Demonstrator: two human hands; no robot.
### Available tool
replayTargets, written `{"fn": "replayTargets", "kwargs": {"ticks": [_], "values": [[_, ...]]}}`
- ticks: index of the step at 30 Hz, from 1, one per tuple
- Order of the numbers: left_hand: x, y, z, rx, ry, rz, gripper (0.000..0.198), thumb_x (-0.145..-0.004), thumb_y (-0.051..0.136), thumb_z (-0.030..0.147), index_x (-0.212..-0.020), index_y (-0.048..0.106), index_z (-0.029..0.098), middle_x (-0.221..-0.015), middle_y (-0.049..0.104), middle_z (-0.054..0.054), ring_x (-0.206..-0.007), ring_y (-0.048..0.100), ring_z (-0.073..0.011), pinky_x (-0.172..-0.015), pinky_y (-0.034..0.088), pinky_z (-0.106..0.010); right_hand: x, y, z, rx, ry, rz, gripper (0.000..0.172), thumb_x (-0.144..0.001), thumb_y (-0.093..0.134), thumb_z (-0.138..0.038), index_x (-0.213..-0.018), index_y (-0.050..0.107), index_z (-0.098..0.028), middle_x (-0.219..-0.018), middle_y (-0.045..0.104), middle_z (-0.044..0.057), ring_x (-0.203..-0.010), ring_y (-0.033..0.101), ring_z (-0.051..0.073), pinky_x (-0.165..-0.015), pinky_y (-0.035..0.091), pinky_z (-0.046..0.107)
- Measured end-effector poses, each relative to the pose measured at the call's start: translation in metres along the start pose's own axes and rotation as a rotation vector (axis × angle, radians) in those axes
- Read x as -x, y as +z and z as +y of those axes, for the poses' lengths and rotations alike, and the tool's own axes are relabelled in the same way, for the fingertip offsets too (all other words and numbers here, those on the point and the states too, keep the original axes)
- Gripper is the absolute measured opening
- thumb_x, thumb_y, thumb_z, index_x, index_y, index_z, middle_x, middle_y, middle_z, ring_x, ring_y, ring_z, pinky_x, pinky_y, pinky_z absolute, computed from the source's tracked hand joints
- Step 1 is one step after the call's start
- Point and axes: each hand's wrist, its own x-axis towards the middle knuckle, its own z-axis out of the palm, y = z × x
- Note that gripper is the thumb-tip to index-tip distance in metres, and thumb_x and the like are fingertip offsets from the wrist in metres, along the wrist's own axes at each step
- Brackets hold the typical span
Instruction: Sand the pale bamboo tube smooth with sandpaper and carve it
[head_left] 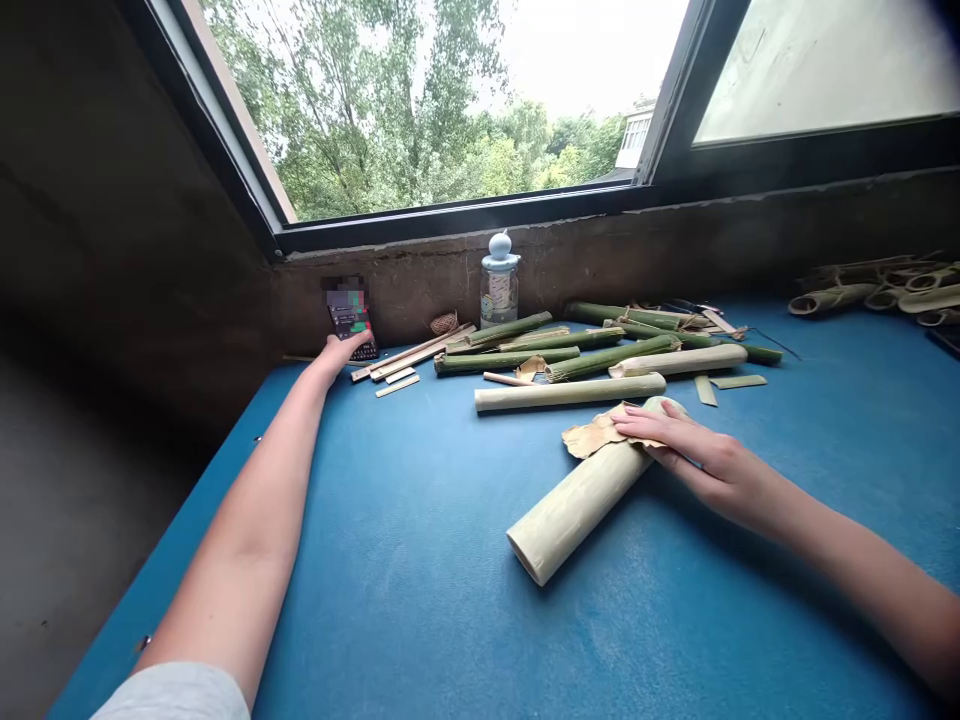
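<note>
My left hand [335, 357] reaches to the back left corner, one finger stretched over the screen of a phone [349, 318] that leans against the wall. The rest of its fingers are hard to make out. On the right, my right hand [686, 447] holds a creased sheet of tan sandpaper [592, 436] against a peeled, pale bamboo tube [574, 510]. Its fingers lie over the paper and the thumb is on the near side. The tube lies slantwise on the blue table, its hollow end facing me.
Another pale bamboo piece [570, 392] lies behind the tube. Green bamboo lengths [517, 355] and thin wooden strips [412, 357] are piled before a clear jar with a blue lid [500, 282]. More bamboo pieces [832, 299] sit far right. A window [450, 110] rises above the table [405, 560].
</note>
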Motion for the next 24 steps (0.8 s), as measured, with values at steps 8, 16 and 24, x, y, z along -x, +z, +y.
{"fn": "replayTargets", "kwargs": {"ticks": [8, 16, 24], "values": [[0.006, -0.009, -0.011, -0.001, 0.062, -0.156, 0.081, -0.064, 0.081, 0.033, -0.134, 0.045, 0.013, -0.138, 0.059, -0.019, -0.129, 0.057, -0.0313, -0.108, 0.047, -0.036, 0.002, -0.003, 0.012, 0.102, -0.010, 0.012, 0.038, -0.103, 0.044, -0.030, -0.138, 0.059, -0.028, -0.145, 0.060, 0.005, -0.142, 0.047, 0.030, -0.126, 0.023, 0.056], [0.006, -0.001, -0.005, -0.254, -0.062, -0.064, 0.102, -0.065, 0.082, 0.047, -0.143, 0.032, 0.005, -0.146, 0.046, -0.029, -0.139, 0.045, -0.0398, -0.111, 0.042, -0.045, 0.002, -0.004, 0.013, 0.112, -0.019, -0.010, 0.038, -0.104, 0.043, -0.030, -0.139, 0.056, -0.030, -0.147, 0.058, 0.003, -0.144, 0.045, 0.029, -0.126, 0.025, 0.058], [0.003, -0.011, -0.013, -0.163, 0.081, -0.095, 0.061, -0.069, 0.067, 0.020, -0.127, 0.051, 0.012, -0.133, 0.062, -0.018, -0.125, 0.059, -0.0323, -0.107, 0.047, -0.038, 0.004, 0.003, -0.003, 0.142, -0.043, 0.016, 0.038, -0.105, 0.041, -0.028, -0.140, 0.056, -0.028, -0.147, 0.058, 0.004, -0.143, 0.046, 0.027, -0.126, 0.028, 0.054]]}}
